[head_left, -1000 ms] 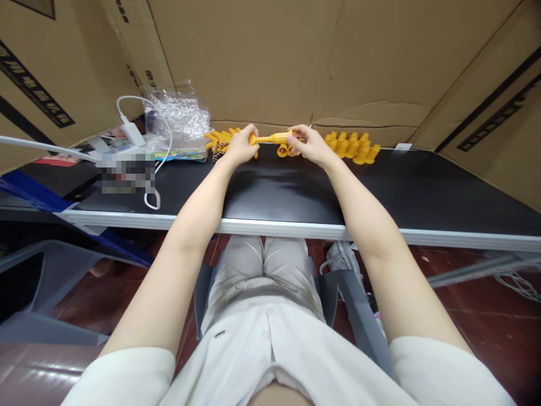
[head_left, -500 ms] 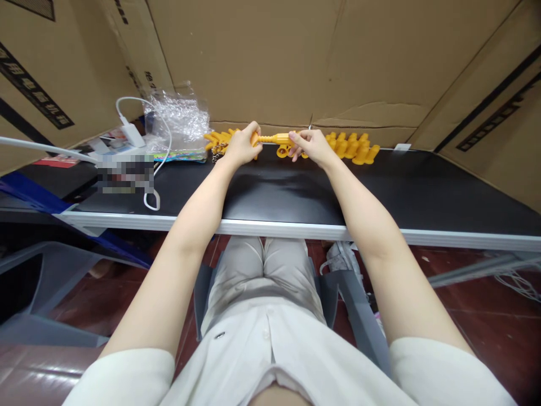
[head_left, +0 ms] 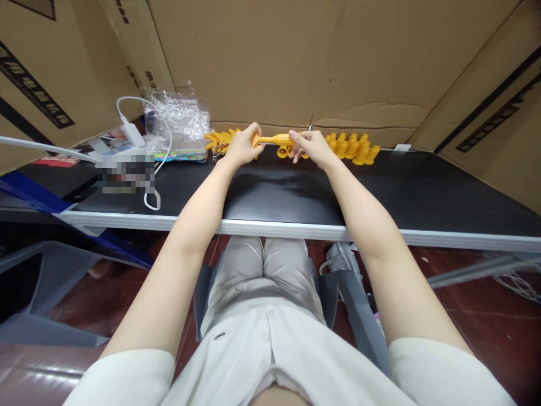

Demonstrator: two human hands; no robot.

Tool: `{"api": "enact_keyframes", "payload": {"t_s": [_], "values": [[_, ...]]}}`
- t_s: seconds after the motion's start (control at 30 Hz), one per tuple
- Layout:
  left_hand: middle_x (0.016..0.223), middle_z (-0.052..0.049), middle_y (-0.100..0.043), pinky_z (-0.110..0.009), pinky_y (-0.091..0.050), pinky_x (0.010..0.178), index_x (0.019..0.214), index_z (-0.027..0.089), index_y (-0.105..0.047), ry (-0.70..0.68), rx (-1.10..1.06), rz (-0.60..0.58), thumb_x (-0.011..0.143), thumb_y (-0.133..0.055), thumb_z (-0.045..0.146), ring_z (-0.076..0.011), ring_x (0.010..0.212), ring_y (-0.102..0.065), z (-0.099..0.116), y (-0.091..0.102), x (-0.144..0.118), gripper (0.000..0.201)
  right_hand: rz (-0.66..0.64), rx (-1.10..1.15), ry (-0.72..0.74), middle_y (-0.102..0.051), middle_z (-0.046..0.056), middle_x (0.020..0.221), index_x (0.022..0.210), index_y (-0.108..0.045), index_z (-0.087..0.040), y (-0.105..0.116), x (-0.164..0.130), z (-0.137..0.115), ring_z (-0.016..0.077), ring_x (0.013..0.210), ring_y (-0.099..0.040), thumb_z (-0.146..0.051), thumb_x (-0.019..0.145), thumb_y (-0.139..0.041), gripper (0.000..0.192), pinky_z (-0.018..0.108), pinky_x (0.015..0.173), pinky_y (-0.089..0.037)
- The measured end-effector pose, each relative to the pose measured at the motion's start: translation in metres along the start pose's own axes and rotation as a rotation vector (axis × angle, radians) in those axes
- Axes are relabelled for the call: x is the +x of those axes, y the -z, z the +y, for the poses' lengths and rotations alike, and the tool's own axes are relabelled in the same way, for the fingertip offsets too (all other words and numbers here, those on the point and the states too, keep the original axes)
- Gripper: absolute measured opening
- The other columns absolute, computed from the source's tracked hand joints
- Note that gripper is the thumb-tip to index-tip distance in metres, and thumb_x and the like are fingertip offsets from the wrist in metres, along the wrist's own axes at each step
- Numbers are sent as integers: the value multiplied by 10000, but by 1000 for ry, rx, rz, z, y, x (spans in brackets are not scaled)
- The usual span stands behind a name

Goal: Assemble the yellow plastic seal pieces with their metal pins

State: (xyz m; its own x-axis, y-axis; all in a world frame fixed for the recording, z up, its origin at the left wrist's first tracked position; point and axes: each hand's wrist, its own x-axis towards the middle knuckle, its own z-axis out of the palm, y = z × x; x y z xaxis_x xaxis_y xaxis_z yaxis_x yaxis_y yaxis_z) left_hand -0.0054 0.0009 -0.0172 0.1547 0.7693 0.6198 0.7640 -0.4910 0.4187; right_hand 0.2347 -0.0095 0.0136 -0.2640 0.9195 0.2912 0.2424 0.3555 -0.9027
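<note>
Black tabletop lies nearest; over its far part, the left hand and right hand grip opposite ends of a yellow stick, fingers closed on it. The step looks like two-handed work on it; the next move seemingly calls for steady grips. Beyond, cardboard print reads 电脑机箱 (computer case).

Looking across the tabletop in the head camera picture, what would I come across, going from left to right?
White plug → crinkled clear plastic → yellow pieces with metal chains → left hand → long yellow piece held by both hands → right hand → upright yellow pieces → small white slip.
</note>
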Motion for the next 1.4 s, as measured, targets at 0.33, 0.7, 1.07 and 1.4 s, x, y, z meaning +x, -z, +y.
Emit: {"api": "enact_keyframes", "payload": {"t_s": [0.33, 0.7, 1.07, 1.4], "values": [[949, -50, -726, -488, -532, 1052, 1035, 235, -614, -15, 13, 20, 873, -729, 192, -280, 1011, -736, -6, -3, 3, 203, -6, 10, 17, -664, 9, 578, 823, -617, -242, 1, 2, 3, 166, 481, -634, -833, 778, -831, 631, 290, 496, -567], [911, -21, -721, -476, -527, 1053, 1039, 243, -624, -48, -44, 51, 853, -731, 193, -261, 985, -723, -7, -6, 3, 220, -9, -38, 12, -658, 9, 582, 850, -619, -246, 1, 1, 1, 177, 500, -643, -874, 782, -797, 656, 303, 501, -578], [951, -41, -726, -489, -526, 1065, 1091, 249, -647, 9, -5, -10, 865, -700, 165, -288, 1045, -724, -5, -3, 3, 247, 24, 52, -49, -618, -11, 546, 879, -632, -245, -2, -3, -3, 182, 488, -634, -781, 782, -875, 597, 311, 525, -588], [942, -48, -717, -481, -541, 1059, 1065, 246, -663, 13, -15, -3, 862, -691, 133, -292, 1048, -726, -3, -3, 4, 234, 35, 76, -84, -616, -5, 523, 805, -625, -223, -1, 2, -1, 163, 441, -614, -723, 835, -868, 557, 269, 455, -518]]}}
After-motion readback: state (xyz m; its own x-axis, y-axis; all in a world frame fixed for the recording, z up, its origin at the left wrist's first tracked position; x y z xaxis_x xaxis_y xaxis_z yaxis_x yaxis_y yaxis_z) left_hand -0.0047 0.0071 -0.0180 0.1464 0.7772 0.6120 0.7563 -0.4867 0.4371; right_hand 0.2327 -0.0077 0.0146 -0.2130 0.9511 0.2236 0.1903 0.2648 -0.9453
